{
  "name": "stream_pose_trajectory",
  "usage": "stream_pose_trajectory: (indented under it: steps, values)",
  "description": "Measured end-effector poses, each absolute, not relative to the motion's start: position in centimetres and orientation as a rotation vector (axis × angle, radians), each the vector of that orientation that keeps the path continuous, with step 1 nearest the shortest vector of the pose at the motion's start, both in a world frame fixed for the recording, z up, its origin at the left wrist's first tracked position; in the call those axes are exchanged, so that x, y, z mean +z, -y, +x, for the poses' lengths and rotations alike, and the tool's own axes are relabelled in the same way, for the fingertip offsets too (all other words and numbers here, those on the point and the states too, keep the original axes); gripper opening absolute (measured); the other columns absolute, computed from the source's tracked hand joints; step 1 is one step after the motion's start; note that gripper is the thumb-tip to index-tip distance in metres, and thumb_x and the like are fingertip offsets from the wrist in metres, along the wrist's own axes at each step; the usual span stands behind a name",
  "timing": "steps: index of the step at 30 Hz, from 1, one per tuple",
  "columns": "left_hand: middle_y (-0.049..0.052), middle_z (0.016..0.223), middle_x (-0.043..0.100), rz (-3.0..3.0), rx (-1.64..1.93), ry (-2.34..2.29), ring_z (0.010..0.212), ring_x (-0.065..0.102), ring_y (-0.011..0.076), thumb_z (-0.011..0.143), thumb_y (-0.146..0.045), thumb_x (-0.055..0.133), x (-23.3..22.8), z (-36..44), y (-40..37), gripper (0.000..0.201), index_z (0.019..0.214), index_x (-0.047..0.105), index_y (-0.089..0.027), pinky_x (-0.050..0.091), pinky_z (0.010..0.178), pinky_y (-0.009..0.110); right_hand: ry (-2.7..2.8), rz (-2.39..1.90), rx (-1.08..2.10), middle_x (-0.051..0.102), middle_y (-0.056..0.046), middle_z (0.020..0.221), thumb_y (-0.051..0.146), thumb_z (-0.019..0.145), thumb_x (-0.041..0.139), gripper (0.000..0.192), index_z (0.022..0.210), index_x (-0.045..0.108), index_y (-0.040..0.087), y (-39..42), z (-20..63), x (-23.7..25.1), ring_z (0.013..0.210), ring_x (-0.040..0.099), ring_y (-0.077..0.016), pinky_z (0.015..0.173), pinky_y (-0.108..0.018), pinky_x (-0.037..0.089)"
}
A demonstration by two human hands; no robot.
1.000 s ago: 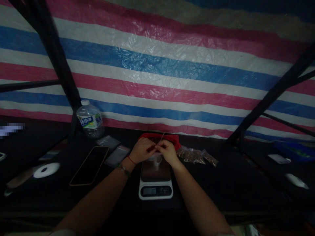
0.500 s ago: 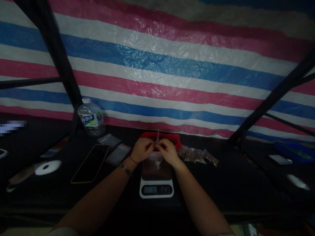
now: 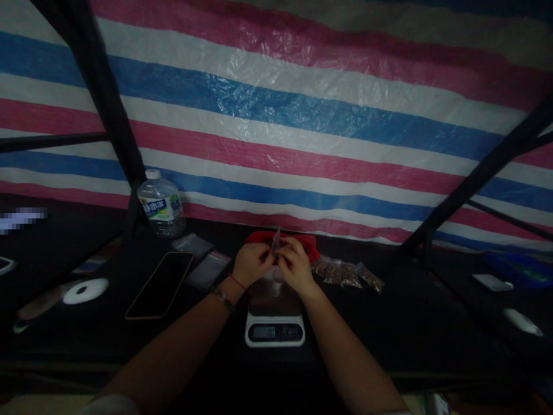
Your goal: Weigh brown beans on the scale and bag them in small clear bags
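My left hand (image 3: 253,263) and my right hand (image 3: 296,266) meet above the far end of a digital scale (image 3: 275,333). Their fingers pinch a small clear plastic bag (image 3: 276,238), whose upper part sticks up between them. What the bag contains, if anything, is hidden. Below the hands, a small clear cup (image 3: 276,278) sits on the scale's dark plate. Behind them lies a red bag (image 3: 311,246), partly covered by the fingers. Right of my right hand, several filled small bags (image 3: 332,272) with brown bits lie in a row.
Flat clear bags (image 3: 207,270) lie to the left, beside a smartphone (image 3: 161,286). A large plastic bottle (image 3: 162,206) stands near the dark frame post, with a white round object (image 3: 85,290) nearer on the left. A striped plastic sheet (image 3: 276,144) rises behind the black table.
The small bag has turned between my fingers and shows more of its flat side. My right-hand fingers have shifted up slightly around it.
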State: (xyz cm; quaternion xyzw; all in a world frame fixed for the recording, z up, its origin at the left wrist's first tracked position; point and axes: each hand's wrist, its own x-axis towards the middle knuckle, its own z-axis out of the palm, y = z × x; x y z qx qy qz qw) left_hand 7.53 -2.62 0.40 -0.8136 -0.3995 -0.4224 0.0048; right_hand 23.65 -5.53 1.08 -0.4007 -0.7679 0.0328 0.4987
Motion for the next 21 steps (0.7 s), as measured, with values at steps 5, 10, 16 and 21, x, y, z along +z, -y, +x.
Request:
stream_pose_trajectory:
  steps: [5, 10, 16, 21]
  values:
    - [0.005, 0.066, 0.064, -2.525, -1.241, 1.196, 0.064, 0.058, 0.0166, 0.087, -0.026, 0.049, 0.7, 7.5, 2.9, 0.024, 0.067, 0.061, -0.018, 0.041, 0.063, 0.03, 1.866, -1.035, 0.066, 0.054, -0.013, 0.124, 0.018, 0.087, 0.052, 0.024, 0.104, 0.068, 0.021, 5.6, 23.3, 1.4, 0.109, 0.057, -0.0221, 0.098, -0.04, 0.048]
    - [0.005, 0.067, 0.064, -2.478, -1.185, 1.124, 0.067, 0.059, 0.0182, 0.088, -0.027, 0.049, 1.0, 7.9, 3.2, 0.024, 0.069, 0.062, -0.017, 0.041, 0.066, 0.033, 1.826, -1.122, 0.014, 0.057, -0.011, 0.124, 0.014, 0.086, 0.052, 0.027, 0.103, 0.07, 0.023, 5.1, 23.5, 0.7, 0.115, 0.055, -0.0222, 0.099, -0.038, 0.049]
    - [0.006, 0.069, 0.064, -2.48, -1.113, 1.096, 0.07, 0.058, 0.0193, 0.087, -0.025, 0.05, 1.1, 8.3, 3.6, 0.021, 0.071, 0.061, -0.017, 0.04, 0.066, 0.034, 1.82, -1.122, 0.075, 0.058, -0.01, 0.126, 0.008, 0.083, 0.049, 0.035, 0.106, 0.071, 0.023, 4.7, 23.5, 0.2, 0.115, 0.057, -0.0217, 0.101, -0.038, 0.047]
    - [0.007, 0.074, 0.065, -2.502, -1.068, 1.115, 0.074, 0.058, 0.0198, 0.087, -0.024, 0.05, 1.3, 8.3, 3.7, 0.018, 0.075, 0.061, -0.017, 0.039, 0.068, 0.035, 1.846, -1.112, 0.16, 0.065, -0.01, 0.116, 0.006, 0.083, 0.047, 0.039, 0.109, 0.071, 0.021, 4.3, 23.9, 0.3, 0.109, 0.06, -0.0202, 0.1, -0.035, 0.048]
